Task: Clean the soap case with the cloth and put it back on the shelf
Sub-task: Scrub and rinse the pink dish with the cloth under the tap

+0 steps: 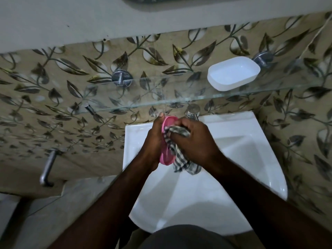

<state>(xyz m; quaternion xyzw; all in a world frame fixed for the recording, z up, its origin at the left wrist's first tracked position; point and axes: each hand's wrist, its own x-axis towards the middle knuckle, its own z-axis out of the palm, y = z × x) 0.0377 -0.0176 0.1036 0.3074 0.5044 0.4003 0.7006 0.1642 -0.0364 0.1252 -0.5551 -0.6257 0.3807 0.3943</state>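
Over a white wash basin [197,203] in a dim bathroom, a person's left hand [153,139] curls around a pink soap case [166,159] held on edge, while the right hand [195,139] clenches a checked cloth [181,162] against the case's inner face. Both hover above the basin's rear half, just in front of its chrome tap [193,111]. Above the basin, a glass shelf [179,101] on round chrome brackets [121,78] carries a white oval tray [233,73]. Behind the basin rise leaf-patterned tiles [71,105]; to its left, a chrome pipe [47,169] juts from them.
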